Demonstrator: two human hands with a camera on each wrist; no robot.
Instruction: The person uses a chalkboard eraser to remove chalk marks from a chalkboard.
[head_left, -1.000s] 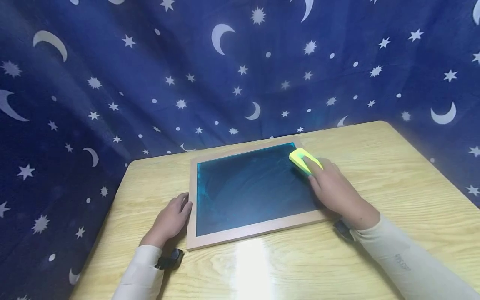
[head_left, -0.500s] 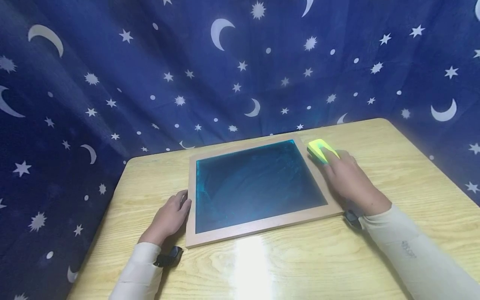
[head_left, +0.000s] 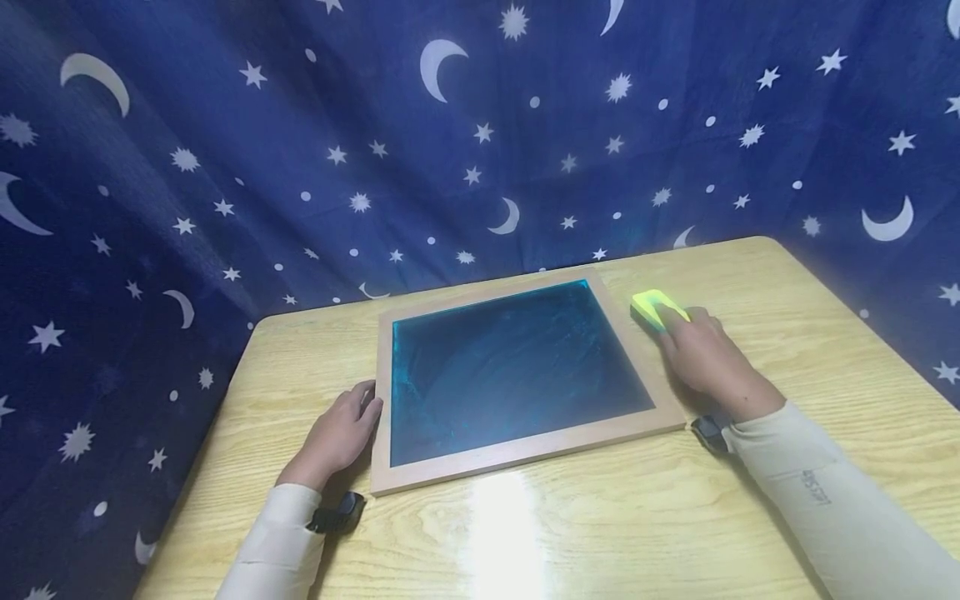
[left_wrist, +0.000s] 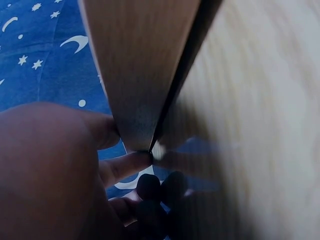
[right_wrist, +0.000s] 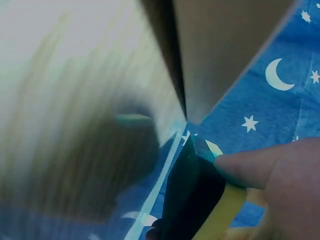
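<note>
A wood-framed chalkboard (head_left: 517, 375) lies flat on the table, its dark surface showing faint smears and blue-green chalk traces along the edges. My left hand (head_left: 337, 437) is at the board's left side; in the left wrist view the thumb (left_wrist: 105, 131) and index finger (left_wrist: 127, 165) hold the frame edge (left_wrist: 140, 65). Just right of the board, my right hand (head_left: 705, 354) grips a yellow chalkboard eraser (head_left: 647, 302). In the right wrist view the eraser's dark pad (right_wrist: 192, 190) faces the tabletop, with a gap between them.
The light wood-grain table (head_left: 585, 517) has a bright glare patch in front of the board. A dark blue curtain (head_left: 375, 108) with moons and stars hangs behind and to the left. Black wrist devices sit on both forearms, the left one (head_left: 341, 512) beside the board's near corner.
My right hand has carried the eraser from the board's upper right corner rightward, off the board and over the table. The left hand has kept its place at the frame.
</note>
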